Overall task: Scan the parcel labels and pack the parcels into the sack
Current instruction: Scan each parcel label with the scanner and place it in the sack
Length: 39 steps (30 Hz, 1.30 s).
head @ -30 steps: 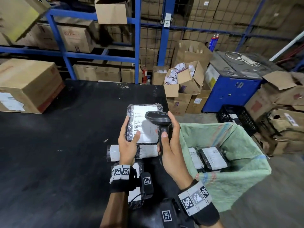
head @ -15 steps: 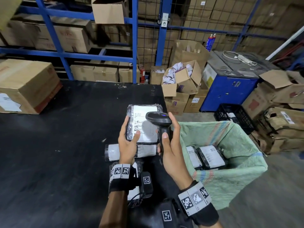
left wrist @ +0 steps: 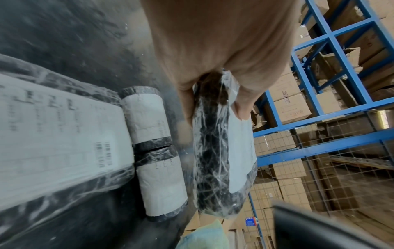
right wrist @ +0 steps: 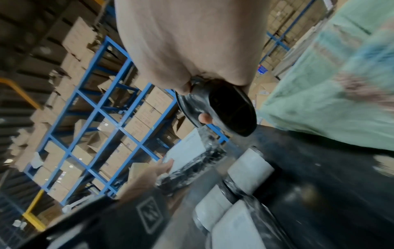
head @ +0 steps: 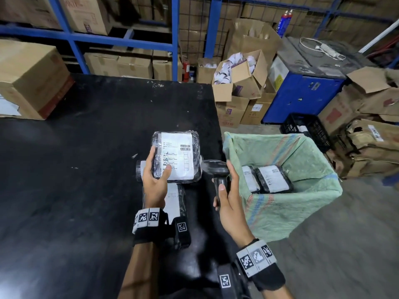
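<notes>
Head view: left hand point(head: 155, 182) grips a wrapped parcel point(head: 176, 157) above the black table point(head: 86, 169), label up. Right hand point(head: 228, 197) clamps the scanner point(head: 217, 169) beside it; green sack point(head: 280, 190) holds two parcels.

Warehouse interior, dimly lit. Black worktable point(head: 64, 169), scuffed and dusty, with a large cardboard box point(head: 30, 76) at its far left corner. Behind, blue steel racking point(head: 121, 41) stacked with brown cartons, wire mesh point(head: 192, 33) between the uprights. Right of the table, grey concrete floor point(head: 356, 244), open cartons with white paper rolls point(head: 228, 70), a blue cabinet point(head: 302, 93) topped by a white power strip point(head: 326, 49), a black plastic crate point(head: 306, 128), crumpled boxes point(head: 371, 143) beyond.
</notes>
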### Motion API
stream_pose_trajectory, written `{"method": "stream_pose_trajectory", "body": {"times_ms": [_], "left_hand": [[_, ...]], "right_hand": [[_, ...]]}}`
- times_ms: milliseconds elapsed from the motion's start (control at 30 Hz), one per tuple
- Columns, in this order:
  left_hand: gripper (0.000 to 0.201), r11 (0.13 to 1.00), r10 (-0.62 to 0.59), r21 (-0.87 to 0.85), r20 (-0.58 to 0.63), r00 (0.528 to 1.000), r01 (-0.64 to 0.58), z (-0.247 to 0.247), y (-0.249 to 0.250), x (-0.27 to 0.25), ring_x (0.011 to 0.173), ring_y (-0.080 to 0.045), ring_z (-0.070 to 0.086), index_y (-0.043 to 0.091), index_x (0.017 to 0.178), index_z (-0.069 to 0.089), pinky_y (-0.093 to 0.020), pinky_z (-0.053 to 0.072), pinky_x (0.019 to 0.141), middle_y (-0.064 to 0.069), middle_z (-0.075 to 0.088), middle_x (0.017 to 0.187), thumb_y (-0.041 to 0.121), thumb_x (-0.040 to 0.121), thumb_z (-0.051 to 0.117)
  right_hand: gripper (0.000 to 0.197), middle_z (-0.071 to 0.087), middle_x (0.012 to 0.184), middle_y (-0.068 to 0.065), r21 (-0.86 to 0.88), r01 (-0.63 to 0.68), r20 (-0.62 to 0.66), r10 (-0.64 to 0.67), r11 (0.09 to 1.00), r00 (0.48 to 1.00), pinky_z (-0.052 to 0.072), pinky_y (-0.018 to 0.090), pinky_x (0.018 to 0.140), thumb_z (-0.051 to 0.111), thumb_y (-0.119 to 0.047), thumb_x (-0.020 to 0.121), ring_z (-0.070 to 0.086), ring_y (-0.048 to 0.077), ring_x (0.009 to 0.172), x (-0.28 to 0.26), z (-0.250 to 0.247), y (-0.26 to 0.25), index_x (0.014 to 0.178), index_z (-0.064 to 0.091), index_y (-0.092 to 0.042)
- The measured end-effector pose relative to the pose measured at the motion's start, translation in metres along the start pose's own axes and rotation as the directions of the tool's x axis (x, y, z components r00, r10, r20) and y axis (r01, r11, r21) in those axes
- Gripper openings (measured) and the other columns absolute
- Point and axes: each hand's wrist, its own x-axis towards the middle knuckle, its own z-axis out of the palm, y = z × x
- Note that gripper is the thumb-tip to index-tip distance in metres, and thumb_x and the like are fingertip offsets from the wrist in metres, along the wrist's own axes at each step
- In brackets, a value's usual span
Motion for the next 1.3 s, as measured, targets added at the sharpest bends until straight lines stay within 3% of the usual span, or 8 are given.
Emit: {"method": "stream_pose_trajectory", "body": {"times_ms": [67, 200, 367, 500, 633, 933, 1167, 1300], "left_hand": [[0.070, 1.000, -0.007, -0.009, -0.018, 1.000, 0.006, -0.009, -0.006, -0.010, 0.141, -0.011, 0.053, 0.014, 0.156, 0.043, -0.036, 0.043, 0.118, 0.007, 0.053, 0.154, -0.009, 0.094, 0.066], [0.073, 1.000, -0.014, 0.020, -0.038, 0.999, 0.015, -0.030, -0.020, -0.030, 0.149, -0.019, 0.045, 0.010, 0.156, 0.043, -0.039, 0.041, 0.120, 0.001, 0.048, 0.160, 0.002, 0.089, 0.070], [0.072, 0.996, -0.043, 0.069, -0.078, 0.996, 0.048, -0.049, -0.030, -0.051, 0.148, -0.021, 0.045, 0.007, 0.155, 0.043, -0.046, 0.038, 0.122, -0.004, 0.049, 0.159, 0.000, 0.089, 0.071], [0.074, 0.996, -0.063, 0.058, -0.115, 0.991, 0.070, -0.059, -0.030, -0.061, 0.150, -0.019, 0.043, 0.013, 0.154, 0.046, -0.048, 0.036, 0.123, -0.001, 0.049, 0.159, 0.006, 0.087, 0.074], [0.072, 0.996, -0.081, 0.012, -0.144, 0.986, 0.084, -0.063, -0.030, -0.064, 0.148, -0.019, 0.046, 0.015, 0.154, 0.046, -0.052, 0.037, 0.122, 0.001, 0.050, 0.159, -0.006, 0.090, 0.071], [0.071, 0.994, -0.098, -0.059, -0.187, 0.977, 0.089, -0.047, -0.027, -0.069, 0.146, -0.017, 0.048, 0.014, 0.154, 0.046, -0.051, 0.037, 0.122, 0.005, 0.053, 0.155, -0.011, 0.091, 0.068], [0.071, 0.986, -0.146, -0.093, -0.116, 0.982, 0.136, 0.002, -0.024, -0.076, 0.145, -0.023, 0.049, 0.030, 0.149, 0.055, -0.062, 0.042, 0.116, 0.005, 0.054, 0.155, 0.005, 0.086, 0.077], [0.071, 0.978, -0.165, -0.136, -0.048, 0.985, 0.157, 0.042, -0.024, -0.082, 0.146, -0.018, 0.048, 0.025, 0.151, 0.052, -0.057, 0.039, 0.120, 0.008, 0.054, 0.155, 0.001, 0.088, 0.075]], "right_hand": [[0.054, 0.052, 0.114, 0.002, -0.023, -0.054, 0.003, 0.054, 0.998, 0.999, 0.052, 0.053, 0.070, 0.033, -0.023, 0.108, 0.046, 0.026, 0.060, -0.012, -0.001, 0.024, 0.153, 0.017, -0.047], [0.054, 0.040, 0.140, -0.034, -0.023, -0.138, 0.052, 0.139, 0.990, 0.989, 0.053, 0.050, 0.063, 0.034, -0.020, 0.108, 0.048, 0.026, 0.057, -0.035, 0.002, 0.075, 0.153, 0.017, -0.046], [0.052, 0.025, 0.159, -0.022, -0.095, -0.226, 0.066, 0.232, 0.969, 0.970, 0.048, 0.034, 0.071, 0.035, -0.029, 0.106, 0.049, -0.002, 0.071, -0.051, 0.012, 0.135, 0.151, 0.018, -0.050], [0.057, 0.010, 0.148, -0.051, -0.071, -0.235, 0.069, 0.240, 0.969, 0.968, 0.042, 0.043, 0.084, 0.034, -0.056, 0.097, 0.054, 0.017, 0.089, -0.042, 0.026, 0.159, 0.152, 0.020, -0.048], [0.058, 0.028, 0.158, -0.021, -0.080, -0.215, 0.074, 0.221, 0.973, 0.973, 0.048, 0.055, 0.092, 0.030, -0.059, 0.097, 0.046, 0.016, 0.091, -0.024, 0.043, 0.175, 0.152, 0.019, -0.046], [0.058, 0.050, 0.142, 0.014, -0.417, -0.303, 0.023, 0.343, 0.857, 0.939, 0.022, 0.048, 0.116, 0.039, -0.031, 0.102, 0.039, 0.039, 0.135, -0.022, 0.040, 0.172, 0.155, 0.018, -0.041], [0.050, 0.051, 0.114, -0.022, -0.230, -0.125, 0.134, 0.158, 0.965, 0.978, 0.041, 0.036, 0.109, 0.039, -0.039, 0.104, 0.054, 0.002, 0.106, -0.010, -0.017, 0.106, 0.150, 0.023, -0.052], [0.053, 0.033, 0.156, -0.020, -0.081, -0.114, 0.175, 0.126, 0.990, 0.976, 0.032, 0.030, 0.116, 0.042, -0.039, 0.104, 0.035, 0.001, 0.142, 0.016, -0.040, 0.070, 0.151, 0.021, -0.051]]}}
